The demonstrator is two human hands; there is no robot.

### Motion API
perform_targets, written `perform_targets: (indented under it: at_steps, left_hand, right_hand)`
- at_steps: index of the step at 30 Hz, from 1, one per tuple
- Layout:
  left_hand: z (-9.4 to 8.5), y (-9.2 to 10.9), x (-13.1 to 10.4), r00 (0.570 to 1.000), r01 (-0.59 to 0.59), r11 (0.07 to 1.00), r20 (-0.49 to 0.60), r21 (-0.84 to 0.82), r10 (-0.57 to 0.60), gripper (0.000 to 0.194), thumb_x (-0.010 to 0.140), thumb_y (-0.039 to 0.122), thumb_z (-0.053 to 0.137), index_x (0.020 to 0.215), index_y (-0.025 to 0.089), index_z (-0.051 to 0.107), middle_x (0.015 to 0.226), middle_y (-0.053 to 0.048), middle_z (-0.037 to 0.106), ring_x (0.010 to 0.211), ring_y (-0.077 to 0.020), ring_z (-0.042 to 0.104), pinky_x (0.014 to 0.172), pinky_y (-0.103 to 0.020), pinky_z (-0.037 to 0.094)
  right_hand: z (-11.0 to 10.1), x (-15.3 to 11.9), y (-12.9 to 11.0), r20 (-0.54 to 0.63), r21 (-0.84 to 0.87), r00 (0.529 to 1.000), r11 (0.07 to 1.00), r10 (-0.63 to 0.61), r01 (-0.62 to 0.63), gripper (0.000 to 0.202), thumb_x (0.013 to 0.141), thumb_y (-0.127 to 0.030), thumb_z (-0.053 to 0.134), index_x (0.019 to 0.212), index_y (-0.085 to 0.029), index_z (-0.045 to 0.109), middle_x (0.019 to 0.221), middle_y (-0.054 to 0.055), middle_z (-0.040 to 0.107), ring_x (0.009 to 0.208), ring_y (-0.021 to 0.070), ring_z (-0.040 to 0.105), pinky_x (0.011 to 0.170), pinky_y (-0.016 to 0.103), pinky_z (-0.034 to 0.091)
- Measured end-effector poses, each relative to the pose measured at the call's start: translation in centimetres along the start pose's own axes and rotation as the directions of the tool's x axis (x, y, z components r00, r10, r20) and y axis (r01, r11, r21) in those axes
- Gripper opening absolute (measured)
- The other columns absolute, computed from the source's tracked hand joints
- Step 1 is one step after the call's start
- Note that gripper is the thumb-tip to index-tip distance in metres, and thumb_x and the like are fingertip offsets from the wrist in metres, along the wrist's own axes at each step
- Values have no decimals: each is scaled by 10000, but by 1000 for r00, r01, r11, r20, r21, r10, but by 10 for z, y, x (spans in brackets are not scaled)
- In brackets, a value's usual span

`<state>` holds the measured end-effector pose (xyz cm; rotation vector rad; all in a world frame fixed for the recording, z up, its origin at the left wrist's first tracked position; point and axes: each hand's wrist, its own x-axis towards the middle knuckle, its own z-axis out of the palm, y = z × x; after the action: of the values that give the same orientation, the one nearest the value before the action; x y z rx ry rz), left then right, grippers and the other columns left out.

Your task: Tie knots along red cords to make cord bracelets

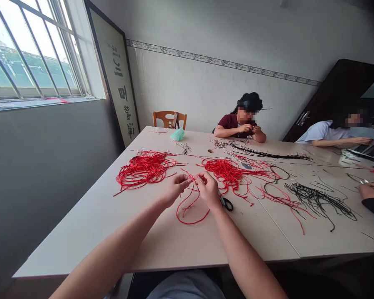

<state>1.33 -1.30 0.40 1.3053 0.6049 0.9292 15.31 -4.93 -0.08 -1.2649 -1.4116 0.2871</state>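
Note:
Between my two hands is a red cord (pixel 191 223), its loop hanging down to the tabletop. My left hand (pixel 180 185) pinches it between thumb and fingertips. Close beside, my right hand (pixel 207 186) is closed on the same cord; the strands where the fingertips meet are too small to make out. A pile of red cords (pixel 148 168) lies to the left of my hands. Another red pile (pixel 226 171) spreads just beyond my right hand. Scissors with black handles (pixel 227 203) lie partly hidden behind my right wrist.
Black cords (pixel 321 199) lie on the table (pixel 81 232) at right, with a longer black bundle (pixel 274 155) farther back. A pale green plastic bag (pixel 177 134) sits near the far edge. One person (pixel 229 124) sits opposite, another (pixel 322 133) at far right; a third person's hand (pixel 372 191) shows at the right edge.

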Motion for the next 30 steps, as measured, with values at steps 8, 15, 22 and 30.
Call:
perform_targets:
  at_steps: [8,15,22,30]
  left_hand:
    - [-4,-7,2,993,2,1000,-114,-11,-3,201,627,341,699,663,158,625,564,26,486,491,-68,370,462,-214,248]
    - [-8,-13,9,954,-37,985,-298,-166,-14,179,612,315,715,658,164,630,570,40,477,487,-53,360,489,-216,282]
    - [0,-12,6,946,-72,928,-319,-365,-52,157,604,258,705,684,149,627,670,4,545,613,-90,492,586,-218,381]
    - [-1,-9,4,968,-69,891,-246,-449,-49,203,620,280,726,769,160,658,750,-1,583,641,-81,504,601,-206,395]
  right_hand:
    - [0,1,4,56,39,998,999,7,-9,238,821,-359,494,880,-190,650,809,58,638,662,162,561,589,264,436]
    - [-2,-6,-8,-239,-235,947,959,-213,157,231,842,-290,462,979,-192,620,981,103,561,867,200,514,808,346,401]
    - [35,-17,-9,106,-125,994,992,6,8,197,809,-344,524,856,-215,665,760,41,612,596,147,479,587,274,378]
    - [37,-15,-3,135,7,988,998,68,-70,217,769,-370,536,753,-179,638,730,28,633,568,127,478,562,248,391]
